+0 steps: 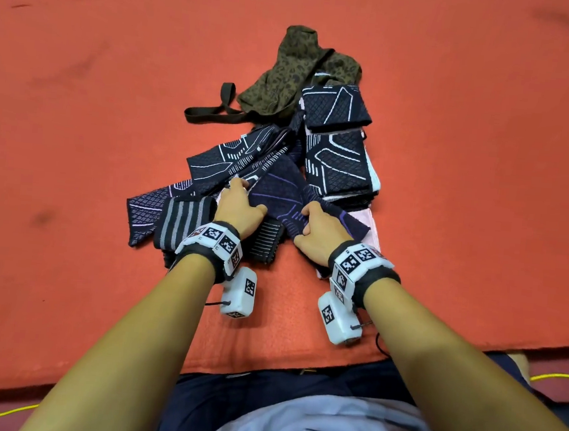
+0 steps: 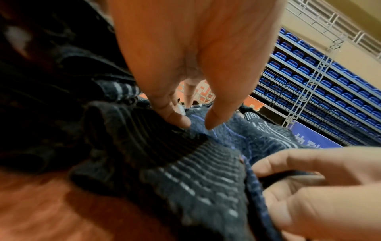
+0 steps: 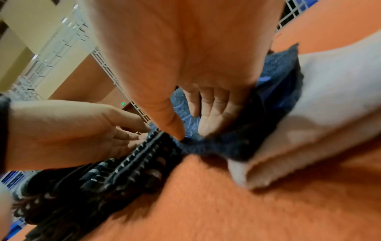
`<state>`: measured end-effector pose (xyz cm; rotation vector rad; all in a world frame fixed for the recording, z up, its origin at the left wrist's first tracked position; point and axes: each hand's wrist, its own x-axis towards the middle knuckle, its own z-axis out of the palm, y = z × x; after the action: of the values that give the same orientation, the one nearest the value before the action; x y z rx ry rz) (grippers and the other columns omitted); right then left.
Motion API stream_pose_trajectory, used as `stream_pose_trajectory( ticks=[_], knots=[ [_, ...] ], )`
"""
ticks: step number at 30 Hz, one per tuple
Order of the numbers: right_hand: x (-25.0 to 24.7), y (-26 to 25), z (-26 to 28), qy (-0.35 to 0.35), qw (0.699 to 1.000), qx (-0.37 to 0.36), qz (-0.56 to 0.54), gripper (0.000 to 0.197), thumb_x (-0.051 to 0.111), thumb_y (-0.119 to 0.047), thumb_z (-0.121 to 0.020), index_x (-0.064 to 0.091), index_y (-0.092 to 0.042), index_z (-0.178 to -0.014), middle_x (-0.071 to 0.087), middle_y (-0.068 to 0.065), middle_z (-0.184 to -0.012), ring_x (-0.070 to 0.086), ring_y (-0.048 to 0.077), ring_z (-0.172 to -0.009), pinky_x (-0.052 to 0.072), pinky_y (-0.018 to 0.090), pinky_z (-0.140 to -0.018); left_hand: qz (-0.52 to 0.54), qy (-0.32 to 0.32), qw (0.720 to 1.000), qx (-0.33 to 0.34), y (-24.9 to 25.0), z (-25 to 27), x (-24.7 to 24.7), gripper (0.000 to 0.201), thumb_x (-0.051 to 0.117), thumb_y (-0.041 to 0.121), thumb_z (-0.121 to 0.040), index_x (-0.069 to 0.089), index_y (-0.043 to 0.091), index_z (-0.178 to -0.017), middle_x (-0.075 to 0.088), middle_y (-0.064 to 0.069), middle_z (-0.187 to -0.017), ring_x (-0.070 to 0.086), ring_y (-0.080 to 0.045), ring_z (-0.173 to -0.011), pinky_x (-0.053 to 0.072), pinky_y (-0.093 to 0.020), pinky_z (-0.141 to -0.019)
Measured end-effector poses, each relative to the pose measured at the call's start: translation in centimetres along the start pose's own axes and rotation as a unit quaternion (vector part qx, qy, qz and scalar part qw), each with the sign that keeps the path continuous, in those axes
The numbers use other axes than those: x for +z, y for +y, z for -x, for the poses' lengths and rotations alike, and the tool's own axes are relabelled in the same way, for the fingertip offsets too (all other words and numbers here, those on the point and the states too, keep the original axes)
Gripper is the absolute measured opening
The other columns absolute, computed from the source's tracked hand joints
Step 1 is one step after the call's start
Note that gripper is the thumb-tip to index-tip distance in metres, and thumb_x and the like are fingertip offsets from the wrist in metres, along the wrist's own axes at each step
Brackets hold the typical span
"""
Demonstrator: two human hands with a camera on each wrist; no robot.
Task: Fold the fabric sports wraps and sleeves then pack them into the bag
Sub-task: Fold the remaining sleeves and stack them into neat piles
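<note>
A dark navy sleeve with purple lines [image 1: 278,190] lies on top of a loose pile of patterned sleeves on the orange mat [image 1: 111,131]. My left hand [image 1: 247,196] rests on its left edge, fingers spread and pressing down; in the left wrist view its fingertips [image 2: 179,120] touch the blue fabric [image 2: 226,138]. My right hand [image 1: 306,222] grips the sleeve's near right end, thumb on top and fingers curled under. The right wrist view shows that hand [image 3: 191,130] closed on the navy cloth [image 3: 274,91]. An olive patterned bag [image 1: 288,74] lies slumped behind the pile.
Folded navy sleeves [image 1: 339,158] are stacked to the right of the pile, over a pale pink-white cloth [image 1: 373,230]. A grey-striped wrap [image 1: 182,223] and a ribbed black piece [image 1: 266,244] lie near my left wrist. The bag's black strap [image 1: 212,114] trails left.
</note>
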<state>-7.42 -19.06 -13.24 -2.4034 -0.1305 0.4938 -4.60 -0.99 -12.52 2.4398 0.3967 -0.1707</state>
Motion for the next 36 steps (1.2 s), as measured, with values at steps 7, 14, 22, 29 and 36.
stream_pose_trajectory(
  ticks=[7,14,22,29,36],
  knots=[
    [0.9,0.8,-0.3,0.02,0.998,0.019,-0.053,0.049,0.064,-0.02,-0.087,0.048,-0.015,-0.134,0.065,0.003,-0.11,0.06,0.022,-0.106,0.046,0.03,-0.093,-0.039,-0.018,0.999,0.03,0.1,-0.7,-0.1,0.02,0.062,0.022,-0.091,0.064,0.011,-0.108,0.063,-0.011,-0.112,0.06,-0.029,-0.109,0.041,-0.026,-0.086],
    [1.1,1.0,-0.4,0.037,0.997,0.033,-0.065,0.043,0.055,-0.016,-0.088,0.05,-0.017,-0.131,0.07,0.003,-0.107,0.062,0.024,-0.106,0.048,0.035,-0.094,0.003,-0.006,0.995,0.103,1.5,0.1,0.2,0.01,0.065,0.031,-0.089,0.068,0.023,-0.094,0.054,-0.007,-0.107,0.05,-0.021,-0.102,0.04,-0.031,-0.093],
    [1.0,1.7,-0.5,0.074,0.986,0.071,-0.129,0.019,0.052,-0.017,-0.092,0.05,-0.016,-0.111,0.068,0.011,-0.108,0.063,0.03,-0.103,0.048,0.038,-0.091,0.109,-0.156,0.968,0.163,4.3,2.2,0.4,0.016,0.07,0.015,-0.081,0.06,0.004,-0.076,0.049,0.013,-0.061,0.045,-0.007,-0.06,0.039,-0.025,-0.064],
    [-0.1,1.7,0.1,0.099,0.964,0.095,-0.227,0.028,0.038,-0.041,-0.103,0.054,-0.019,-0.098,0.066,0.012,-0.11,0.059,0.031,-0.108,0.042,0.038,-0.093,0.103,-0.232,0.954,0.159,2.4,3.7,1.0,0.003,0.075,0.001,-0.081,0.072,0.002,-0.082,0.06,-0.002,-0.075,0.052,-0.005,-0.067,0.043,-0.014,-0.066],
    [-0.5,1.5,1.5,0.1,0.958,0.049,-0.265,0.052,0.044,-0.075,-0.087,0.058,-0.027,-0.099,0.069,-0.004,-0.095,0.063,0.018,-0.097,0.047,0.04,-0.095,0.079,-0.249,0.949,0.179,2.4,3.4,1.7,0.016,0.082,0.019,-0.076,0.073,0.013,-0.088,0.069,-0.006,-0.089,0.063,-0.013,-0.077,0.053,-0.03,-0.081]
  ],
)
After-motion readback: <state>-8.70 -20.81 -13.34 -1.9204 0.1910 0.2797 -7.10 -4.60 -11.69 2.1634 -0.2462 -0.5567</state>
